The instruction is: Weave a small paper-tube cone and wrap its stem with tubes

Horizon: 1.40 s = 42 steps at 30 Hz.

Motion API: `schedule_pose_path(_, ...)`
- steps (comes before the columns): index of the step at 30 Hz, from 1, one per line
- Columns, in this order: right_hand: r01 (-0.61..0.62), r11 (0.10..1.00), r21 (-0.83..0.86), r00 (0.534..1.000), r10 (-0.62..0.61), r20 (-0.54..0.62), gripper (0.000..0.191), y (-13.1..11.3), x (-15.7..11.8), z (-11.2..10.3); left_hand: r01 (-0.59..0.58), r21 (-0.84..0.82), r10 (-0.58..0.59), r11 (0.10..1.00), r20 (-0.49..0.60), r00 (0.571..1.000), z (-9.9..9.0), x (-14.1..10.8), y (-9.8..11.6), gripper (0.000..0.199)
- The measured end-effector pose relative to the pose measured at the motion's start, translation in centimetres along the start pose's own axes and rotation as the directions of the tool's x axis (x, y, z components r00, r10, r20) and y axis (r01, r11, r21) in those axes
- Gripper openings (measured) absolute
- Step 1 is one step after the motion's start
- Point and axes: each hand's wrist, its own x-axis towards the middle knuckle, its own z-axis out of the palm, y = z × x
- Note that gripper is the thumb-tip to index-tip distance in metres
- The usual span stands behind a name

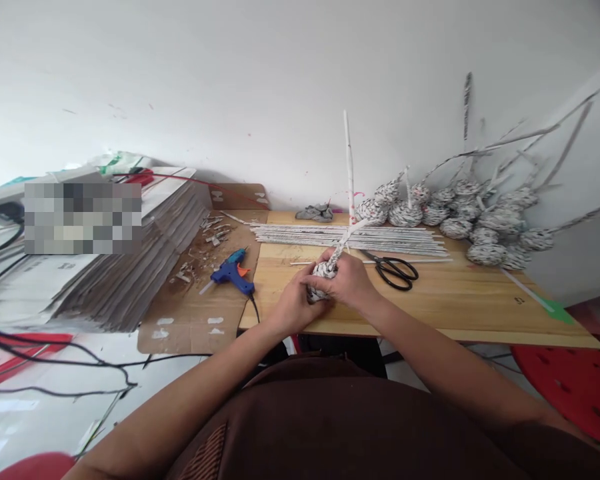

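Note:
Between my two hands is a small ball woven from rolled newspaper strips (pixel 325 269), with a twisted paper stem rising from its top. My left hand (pixel 300 300) wraps round its left side and underside. On the right side, my right hand (pixel 349 281) grips it with the thumb across the front. One long white paper tube (pixel 349 160) stands up from the stem. Just beyond my hands lies a row of rolled paper tubes (pixel 400 240). Black-handled scissors (pixel 396 272) rest to the right of my right hand, their blades partly under the tubes.
A blue glue gun (pixel 233 272) lies on the cardboard (pixel 190 320) at left, among paper scraps. Further left stands a tall paper stack (pixel 145 267) with cables. Several woven paper balls (pixel 457 227) are piled at the back right, stems sticking out. A red stool (pixel 570 380) stands below the table (pixel 460 307).

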Motion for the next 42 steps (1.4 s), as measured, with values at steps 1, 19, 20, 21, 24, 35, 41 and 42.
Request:
schedule_pose_path(1,-0.015,1.000,0.007,1.000,0.015,0.007,0.038,0.0,0.0,-0.1,0.009,-0.007,-0.009,1.000,0.011,1.000,0.0,0.0,0.2,0.070)
schedule_pose_path(19,-0.110,0.969,-0.222,0.981,0.070,-0.182,0.036,1.1,-0.6,-16.3,0.061,0.081,-0.065,0.995,0.051,0.997,-1.4,-1.9,-1.9,0.045)
schedule_pose_path(20,-0.168,0.950,-0.265,0.967,0.106,-0.233,0.037,2.2,-0.2,-18.0,0.042,0.117,-0.050,0.992,0.064,0.997,-1.5,-1.9,-2.2,0.038)
schedule_pose_path(21,-0.226,0.923,-0.310,0.950,0.139,-0.279,0.037,3.4,0.2,-19.5,0.014,0.157,-0.026,0.987,0.078,0.997,-1.6,-2.0,-2.5,0.033)
schedule_pose_path(24,-0.400,0.805,-0.438,0.897,0.244,-0.369,0.037,7.6,1.6,-23.0,-0.083,0.264,0.055,0.961,0.112,0.992,-1.7,-2.0,-2.8,0.025)
schedule_pose_path(35,-0.570,0.526,-0.631,0.809,0.495,-0.318,0.046,16.8,5.4,-24.7,-0.145,0.305,0.115,0.941,0.114,0.987,-1.7,-2.0,-3.2,0.021)
schedule_pose_path(41,-0.574,0.480,-0.663,0.799,0.504,-0.327,0.029,17.6,6.0,-25.9,-0.128,0.276,0.100,0.952,0.113,0.989,-1.6,-2.0,-3.3,0.019)
schedule_pose_path(42,-0.572,0.475,-0.669,0.799,0.508,-0.322,0.028,17.7,6.0,-26.0,-0.125,0.276,0.097,0.953,0.114,0.989,-1.6,-2.0,-3.3,0.019)
